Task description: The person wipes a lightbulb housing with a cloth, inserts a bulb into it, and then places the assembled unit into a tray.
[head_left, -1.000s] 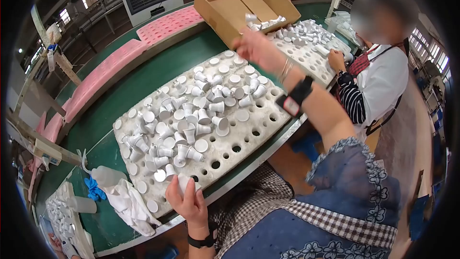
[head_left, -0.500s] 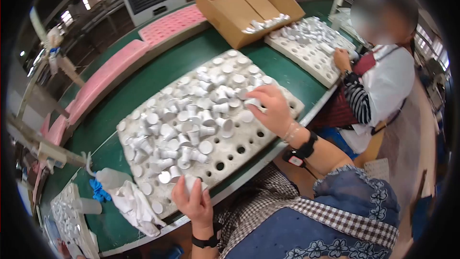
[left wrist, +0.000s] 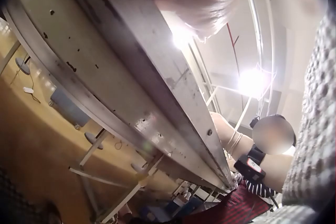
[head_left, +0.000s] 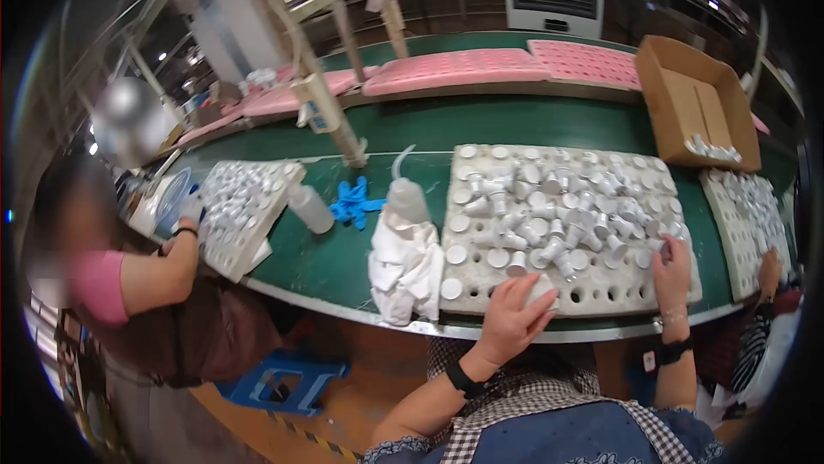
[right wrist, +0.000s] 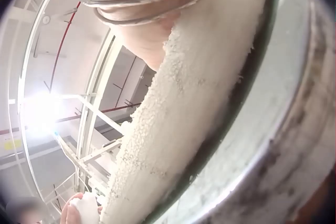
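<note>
A pale foam board (head_left: 635,299) with rows of holes lies in front of me, covered with many small white cups (head_left: 558,232), some standing in holes, others heaped loosely. At its near edge my left hand (head_left: 512,318) grips a white, smooth-looking piece (head_left: 542,289), largely covered by the fingers. My right hand (head_left: 672,273) is over the board's right side, its thumb and fingertips pinching a small white cup (head_left: 658,245). The right wrist view shows the same white piece (right wrist: 86,208) in the left hand, beyond the board's side.
Left of the board lie a white cloth (head_left: 403,266), a squeeze bottle (head_left: 407,200), blue gloves (head_left: 354,202) and another bottle (head_left: 311,209). A cardboard box (head_left: 665,86) stands back right. People work at boards on both sides; a blue stool (head_left: 292,387) stands below.
The head view has swung left, bringing the left-hand worker into sight. My right hand has come back from the cardboard box to the board's right side. The left hand keeps its white piece.
</note>
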`<state>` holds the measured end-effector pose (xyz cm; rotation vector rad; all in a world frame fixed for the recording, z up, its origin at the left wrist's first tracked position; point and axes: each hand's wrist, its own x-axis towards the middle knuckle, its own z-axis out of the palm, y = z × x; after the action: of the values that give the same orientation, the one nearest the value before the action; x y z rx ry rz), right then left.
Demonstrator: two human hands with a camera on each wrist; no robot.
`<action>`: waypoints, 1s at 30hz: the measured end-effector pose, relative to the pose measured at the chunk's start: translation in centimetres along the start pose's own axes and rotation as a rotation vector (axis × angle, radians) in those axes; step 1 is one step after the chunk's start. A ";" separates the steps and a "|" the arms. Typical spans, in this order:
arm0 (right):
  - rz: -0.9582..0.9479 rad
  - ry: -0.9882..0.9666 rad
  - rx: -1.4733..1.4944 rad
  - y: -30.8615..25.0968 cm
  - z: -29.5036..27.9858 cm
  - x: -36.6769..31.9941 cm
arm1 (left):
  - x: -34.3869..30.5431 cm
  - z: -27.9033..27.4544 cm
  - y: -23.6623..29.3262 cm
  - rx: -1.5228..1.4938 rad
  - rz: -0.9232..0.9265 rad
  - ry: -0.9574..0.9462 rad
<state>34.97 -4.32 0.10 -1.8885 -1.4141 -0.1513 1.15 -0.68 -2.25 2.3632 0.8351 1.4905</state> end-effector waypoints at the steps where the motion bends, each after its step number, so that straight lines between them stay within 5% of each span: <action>1: -0.020 0.047 0.090 0.4 -0.1 -0.1 | 0.0 0.0 -0.1 0.033 -0.018 0.022; 3: 0.083 0.066 0.181 0.0 -0.7 -0.4 | -0.2 0.0 -0.2 -0.014 -0.005 0.016; 6: -0.089 0.127 0.315 -0.7 -0.5 -1.3 | -0.2 -0.2 -0.1 -0.007 -0.023 0.027; 9: -0.035 0.028 0.380 -3.8 -0.7 -2.5 | -0.3 0.0 -0.1 -0.005 0.015 0.042; 11: 0.045 -0.237 0.566 -6.3 -0.3 -3.4 | -0.3 0.2 -0.2 -0.013 0.011 0.030; 13: -0.042 -0.240 0.563 -8.0 0.8 -4.1 | -0.2 0.1 -0.1 -0.008 0.007 0.032; 15: 0.102 -0.509 0.898 -8.6 1.7 -4.6 | -0.3 0.1 0.0 -0.006 -0.002 0.030; 23: 0.208 -0.675 0.997 -10.5 1.8 -5.1 | -0.5 0.4 -0.4 0.025 -0.010 0.023; 25: -0.041 -0.649 0.827 -7.5 3.0 -5.0 | -0.7 0.5 -0.6 0.039 -0.023 0.000; 27: 0.282 -0.629 1.097 -11.0 1.3 -4.4 | -1.0 0.6 -0.7 0.040 -0.067 0.003; 30: 0.318 -0.621 1.277 -10.1 2.9 -4.9 | -0.7 0.6 -0.5 -0.104 -0.161 0.079</action>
<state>23.46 -5.31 0.54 -1.0068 -1.0536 1.2783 1.25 -0.65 -3.26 2.1220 0.9190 1.5307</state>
